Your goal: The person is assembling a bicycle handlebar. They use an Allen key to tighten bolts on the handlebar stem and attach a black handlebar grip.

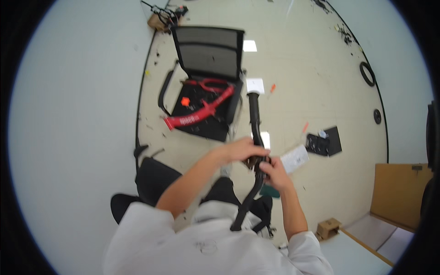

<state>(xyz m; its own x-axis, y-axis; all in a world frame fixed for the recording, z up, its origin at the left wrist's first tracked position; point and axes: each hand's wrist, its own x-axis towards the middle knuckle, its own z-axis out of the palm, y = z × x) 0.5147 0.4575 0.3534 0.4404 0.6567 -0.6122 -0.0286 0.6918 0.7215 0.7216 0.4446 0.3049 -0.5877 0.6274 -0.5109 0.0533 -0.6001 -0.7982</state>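
A black bicycle handlebar (254, 112) stretches lengthwise in front of me, one end pointing away and the near end reaching my white shirt. Both my hands are at its middle, around the clamp area. My left hand (245, 149) comes over from the left, its fingers closed on the bar. Just nearer, my right hand (276, 172) grips the bar from the right, thumb on top. Something dark and small sits between the hands at the clamp, mostly covered by fingers.
A mesh-backed chair (208, 52) beyond my left arm bears a red bicycle frame (197, 117) and an orange piece (185, 101). On the floor lie white papers (294, 159), a black toolbox (317, 144) and a tyre (366, 74). A cardboard box (328, 228) stands at the lower right.
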